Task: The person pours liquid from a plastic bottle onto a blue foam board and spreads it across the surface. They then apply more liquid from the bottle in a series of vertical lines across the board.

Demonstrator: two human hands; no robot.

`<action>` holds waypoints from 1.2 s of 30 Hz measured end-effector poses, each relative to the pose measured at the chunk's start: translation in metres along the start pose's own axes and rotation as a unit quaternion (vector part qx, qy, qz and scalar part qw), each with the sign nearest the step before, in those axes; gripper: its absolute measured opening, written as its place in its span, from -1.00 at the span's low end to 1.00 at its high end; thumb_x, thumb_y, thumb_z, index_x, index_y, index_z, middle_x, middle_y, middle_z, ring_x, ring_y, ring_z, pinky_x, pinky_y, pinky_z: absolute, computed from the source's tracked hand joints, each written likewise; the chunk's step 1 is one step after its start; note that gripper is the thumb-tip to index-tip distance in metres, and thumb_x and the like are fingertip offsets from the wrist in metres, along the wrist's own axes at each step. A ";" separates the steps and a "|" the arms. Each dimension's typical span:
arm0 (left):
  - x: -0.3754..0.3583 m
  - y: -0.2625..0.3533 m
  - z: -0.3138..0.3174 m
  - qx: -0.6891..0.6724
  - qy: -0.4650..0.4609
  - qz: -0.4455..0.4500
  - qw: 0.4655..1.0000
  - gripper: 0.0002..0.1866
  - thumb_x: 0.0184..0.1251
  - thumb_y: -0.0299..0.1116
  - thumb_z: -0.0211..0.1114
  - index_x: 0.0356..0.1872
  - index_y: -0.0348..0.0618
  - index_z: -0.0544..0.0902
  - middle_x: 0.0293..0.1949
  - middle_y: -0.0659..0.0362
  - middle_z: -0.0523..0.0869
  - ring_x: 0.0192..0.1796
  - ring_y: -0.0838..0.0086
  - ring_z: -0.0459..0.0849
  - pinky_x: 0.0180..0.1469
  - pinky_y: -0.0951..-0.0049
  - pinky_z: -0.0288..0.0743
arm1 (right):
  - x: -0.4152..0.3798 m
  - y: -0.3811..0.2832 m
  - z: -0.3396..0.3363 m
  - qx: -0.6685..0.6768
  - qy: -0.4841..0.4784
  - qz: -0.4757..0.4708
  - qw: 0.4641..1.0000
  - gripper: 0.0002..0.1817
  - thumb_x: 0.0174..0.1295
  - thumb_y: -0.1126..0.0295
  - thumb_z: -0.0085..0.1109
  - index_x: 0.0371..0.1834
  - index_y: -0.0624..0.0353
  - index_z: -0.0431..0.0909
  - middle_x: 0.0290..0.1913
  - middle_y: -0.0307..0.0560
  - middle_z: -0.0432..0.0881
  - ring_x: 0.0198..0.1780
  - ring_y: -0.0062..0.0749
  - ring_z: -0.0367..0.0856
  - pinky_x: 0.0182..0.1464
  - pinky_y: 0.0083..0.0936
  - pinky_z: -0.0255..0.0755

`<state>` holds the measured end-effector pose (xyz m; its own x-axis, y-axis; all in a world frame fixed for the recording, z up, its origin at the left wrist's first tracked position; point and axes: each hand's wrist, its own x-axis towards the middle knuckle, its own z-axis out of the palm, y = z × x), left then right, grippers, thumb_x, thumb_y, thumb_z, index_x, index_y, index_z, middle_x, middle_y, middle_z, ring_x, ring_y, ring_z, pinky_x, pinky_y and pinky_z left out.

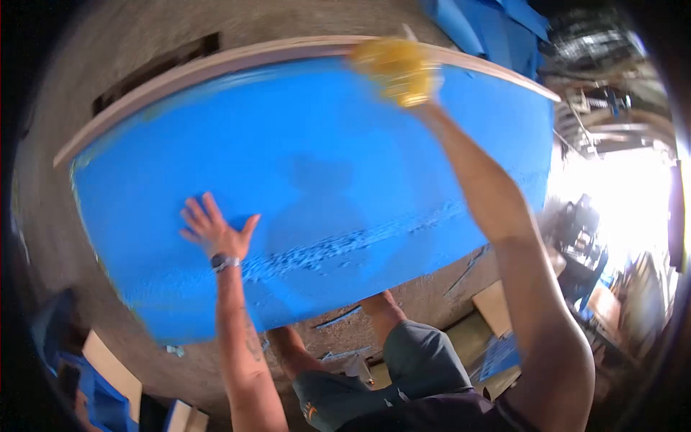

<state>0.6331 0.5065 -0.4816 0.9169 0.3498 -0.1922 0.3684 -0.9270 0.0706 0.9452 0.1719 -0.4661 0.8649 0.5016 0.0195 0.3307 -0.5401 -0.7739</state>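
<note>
My left hand (pixel 218 232) lies flat on a large blue sheet (pixel 180 144), fingers spread, with a watch (pixel 224 261) on the wrist. At the far edge, my right arm reaches out to a bulky, shiny yellow object (pixel 394 70), blurred by motion. It covers my right hand, whose fingers are hidden, and overlaps the wooden strip (pixel 288 50) running along the sheet's far edge. A small pale tip sticks up behind the yellow object. Across the near part of the sheet runs a band of rough, torn blue bits (pixel 309 253).
Blue offcuts (pixel 493 32) are heaped beyond the far right edge. Blue slivers (pixel 338 317) lie on the floor by my legs. Boards (pixel 113 371) and more blue pieces stand at the lower left. Clutter and a dark machine (pixel 580 230) are at the right, near bright light.
</note>
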 end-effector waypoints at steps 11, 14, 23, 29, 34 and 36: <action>0.001 -0.008 0.016 0.049 0.085 0.034 0.995 0.17 -0.11 0.56 0.01 0.44 -0.03 -0.07 0.45 -0.08 -0.15 0.46 -0.08 -0.21 0.32 -0.35 -0.29 | -0.042 0.040 -0.146 -0.028 -0.009 0.049 0.998 -0.55 0.15 0.23 0.23 0.12 0.04 0.44 0.01 -0.12 0.60 0.03 -0.40 0.58 0.07 -0.44 0.49; -0.008 -0.003 0.014 0.061 0.063 0.022 0.996 0.15 -0.07 0.49 0.08 0.44 -0.03 -0.10 0.45 -0.07 -0.17 0.47 -0.04 -0.23 0.33 -0.32 -0.28 | -0.067 0.055 -0.171 -0.201 0.111 0.109 0.967 -0.55 0.20 0.23 0.19 0.13 0.12 0.41 0.04 -0.10 0.58 0.11 -0.44 0.52 0.16 -0.45 0.43; -0.008 0.052 -0.023 0.121 -0.091 -0.102 0.983 -0.04 0.17 0.25 0.10 0.43 -0.09 -0.08 0.44 -0.12 -0.10 0.45 -0.05 -0.11 0.37 -0.15 -0.13 | -0.028 -0.004 -0.124 -0.016 -0.015 -0.015 1.000 -0.54 0.06 0.35 0.22 0.08 -0.02 0.41 0.00 0.03 0.54 0.06 -0.05 0.50 0.09 -0.22 0.40; -0.063 0.297 0.046 -0.152 0.155 0.079 0.973 -0.09 0.13 0.21 0.18 0.38 -0.17 0.12 0.33 -0.36 0.06 0.37 -0.21 0.03 0.29 -0.18 -0.01 | -0.093 0.191 -0.296 -0.097 0.061 -0.056 0.992 -0.51 0.06 0.28 0.25 0.12 -0.04 0.43 -0.03 -0.06 0.61 -0.01 -0.18 0.58 0.01 -0.36 0.48; -0.050 0.551 0.049 -0.127 0.047 0.095 0.986 -0.05 0.02 0.38 0.12 0.34 -0.07 0.20 0.36 -0.30 0.04 0.39 -0.29 -0.09 0.28 -0.37 -0.26 | -0.160 0.244 -0.420 -0.263 0.157 0.075 0.949 -0.75 0.14 0.37 0.19 -0.10 0.07 0.59 -0.21 -0.13 0.67 -0.12 -0.35 0.63 -0.08 -0.36 0.51; -0.034 0.617 0.045 -0.040 0.026 -0.014 0.999 -0.06 0.03 0.40 0.09 0.35 -0.04 0.20 0.38 -0.28 0.02 0.40 -0.31 -0.12 0.26 -0.42 -0.30 | -0.163 0.249 -0.406 -0.075 0.130 0.044 0.988 -0.53 0.01 0.32 0.32 0.06 -0.02 0.49 -0.08 -0.06 0.64 -0.08 -0.18 0.63 -0.06 -0.35 0.51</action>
<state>0.8222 -0.0839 -0.4760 0.9119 0.3844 -0.1438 0.4036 -0.9035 0.1444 1.0396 -0.3186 -0.4046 0.9543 0.2677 0.1328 0.2846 -0.6786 -0.6771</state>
